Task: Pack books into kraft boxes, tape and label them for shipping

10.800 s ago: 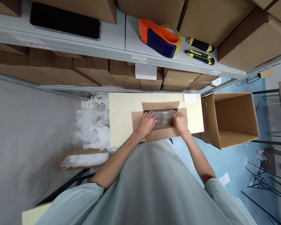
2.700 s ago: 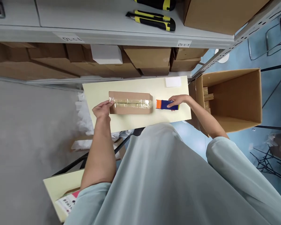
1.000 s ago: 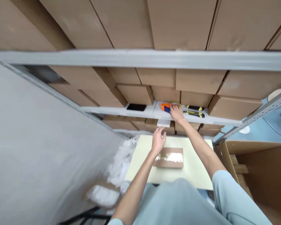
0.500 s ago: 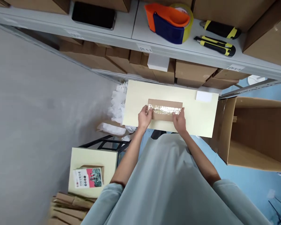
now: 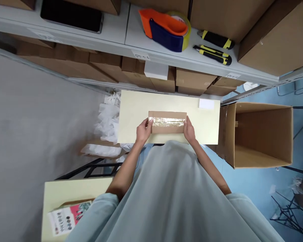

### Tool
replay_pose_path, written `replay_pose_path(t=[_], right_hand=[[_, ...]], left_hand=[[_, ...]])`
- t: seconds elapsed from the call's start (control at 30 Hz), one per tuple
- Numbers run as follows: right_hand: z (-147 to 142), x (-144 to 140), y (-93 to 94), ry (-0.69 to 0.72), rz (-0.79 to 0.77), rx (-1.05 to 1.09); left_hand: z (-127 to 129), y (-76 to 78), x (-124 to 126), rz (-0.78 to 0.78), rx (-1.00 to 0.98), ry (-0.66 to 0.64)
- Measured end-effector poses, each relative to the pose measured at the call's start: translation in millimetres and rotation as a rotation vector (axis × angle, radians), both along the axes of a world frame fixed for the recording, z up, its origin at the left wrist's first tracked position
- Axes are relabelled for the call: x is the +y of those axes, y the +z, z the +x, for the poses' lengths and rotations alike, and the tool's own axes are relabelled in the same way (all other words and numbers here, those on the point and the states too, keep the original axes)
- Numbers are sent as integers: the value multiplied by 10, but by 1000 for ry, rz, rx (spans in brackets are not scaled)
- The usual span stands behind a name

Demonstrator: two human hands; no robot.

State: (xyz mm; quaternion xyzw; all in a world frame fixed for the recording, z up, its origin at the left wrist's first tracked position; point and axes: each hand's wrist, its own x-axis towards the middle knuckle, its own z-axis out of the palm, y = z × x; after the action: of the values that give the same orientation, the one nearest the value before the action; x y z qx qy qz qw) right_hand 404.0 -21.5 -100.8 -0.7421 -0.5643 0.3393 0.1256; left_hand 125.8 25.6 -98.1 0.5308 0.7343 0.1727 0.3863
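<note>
Change since earlier frames: both hands now sit at the two short ends of the box, where half a second ago they lay lower along its near edge; the dispenser is back on the shelf
Left hand: left hand (image 5: 142, 130) closed around the left end of the small flat brown cardboard box sealed with a strip of clear tape (image 5: 167, 122), thumb on top, fingers curled under the end
Right hand: right hand (image 5: 189, 129) gripping the right end of the same box in a mirrored hold
Reason for hold: an end-to-end grip keeps the taped seam facing up and the long box level; judged, it also presses the tape ends down over the edges
Box location: between the two hands, resting on or just above the pale yellow rectangular tabletop (image 5: 133, 114), near its front edge
Beyond the hands: grey metal shelf (image 5: 131, 37) carrying an orange and blue tape dispenser with a yellow-edged roll (image 5: 165, 29), two black and yellow utility knives (image 5: 214, 47) and a black phone (image 5: 71, 15)
Right of the right hand: large open brown carton lying on its side (image 5: 261, 134), well apart; small white paper slip (image 5: 206, 104) on the tabletop
Left of the left hand: heap of white plastic bags (image 5: 106, 117)
Obstruction: nothing lies between the hands and the box; the pale green shirt (image 5: 171, 195) hides the space under the table's front edge
</note>
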Motion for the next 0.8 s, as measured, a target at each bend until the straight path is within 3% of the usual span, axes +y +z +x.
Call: replay_pose_path(t=[0.1, 0.23, 0.4, 0.57, 0.8], right_hand=[[34, -32, 103, -174, 87, 49], [-40, 35, 292, -196, 85, 26], [-277, 246, 483, -199, 164, 13], [-588, 305, 394, -224, 97, -75], [-929, 89, 190, -206, -143, -217]], left_hand=[[-47, -1, -2, 42, -55, 78], [-147, 93, 67, 55, -67, -1], [-474, 262, 305, 190, -113, -34], [-791, 187, 421, 136, -117, -42], [-1047, -76, 227, -92, -48, -150]])
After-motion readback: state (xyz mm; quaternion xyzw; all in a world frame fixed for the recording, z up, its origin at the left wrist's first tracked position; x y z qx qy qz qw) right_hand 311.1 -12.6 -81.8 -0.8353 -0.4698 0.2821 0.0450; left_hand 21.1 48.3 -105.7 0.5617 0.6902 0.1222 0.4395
